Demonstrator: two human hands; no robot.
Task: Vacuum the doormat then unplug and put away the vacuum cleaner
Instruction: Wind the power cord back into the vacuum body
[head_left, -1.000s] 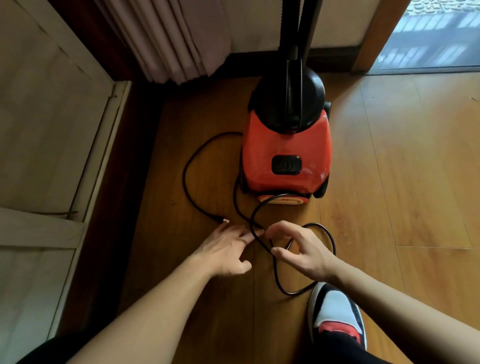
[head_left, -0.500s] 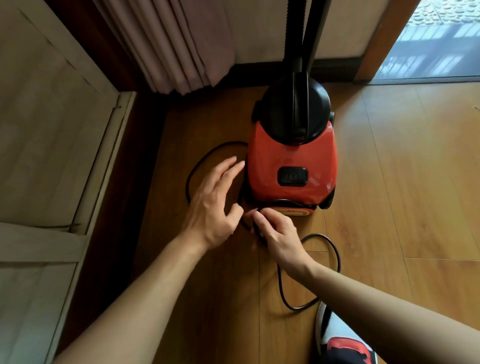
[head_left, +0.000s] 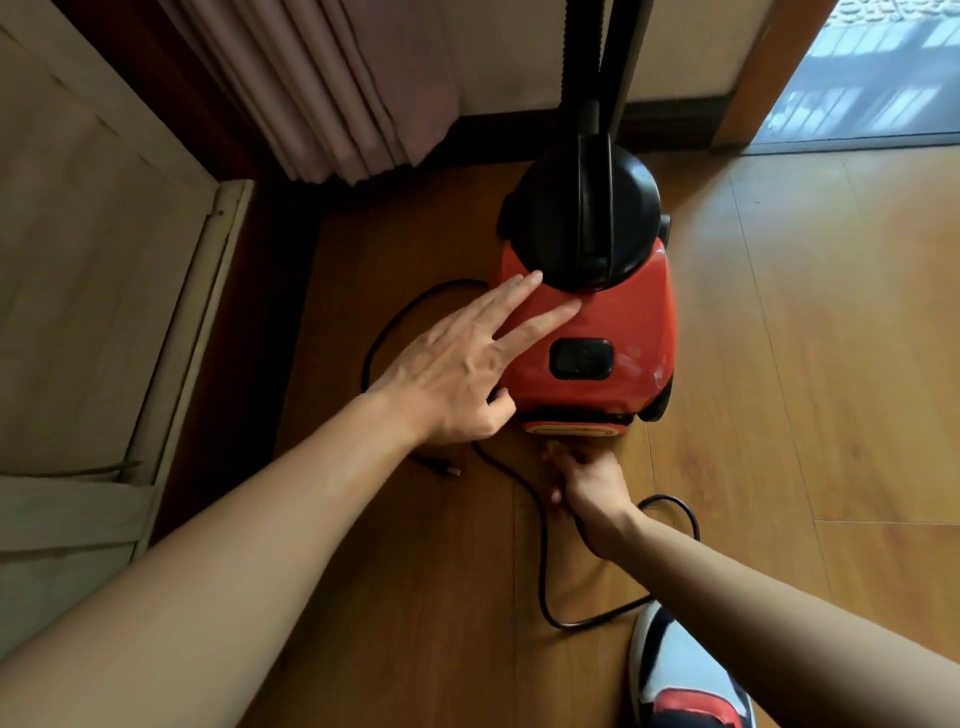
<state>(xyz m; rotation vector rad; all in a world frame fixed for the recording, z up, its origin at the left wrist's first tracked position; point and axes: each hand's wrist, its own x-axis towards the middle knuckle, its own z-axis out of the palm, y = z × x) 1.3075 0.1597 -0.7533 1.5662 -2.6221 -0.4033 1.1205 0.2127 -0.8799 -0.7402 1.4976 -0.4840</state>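
Two hands here: the left hand (head_left: 452, 374) lies flat, fingers straight, on the red vacuum cleaner (head_left: 623, 312), which sits on the wooden floor (head_left: 831, 364) near the curtain (head_left: 337, 88). The right hand (head_left: 587, 483) is bunched at its base (pinching the cord (head_left: 543, 545)? can't tell). The plug (head_left: 449, 471) lies on the floor.
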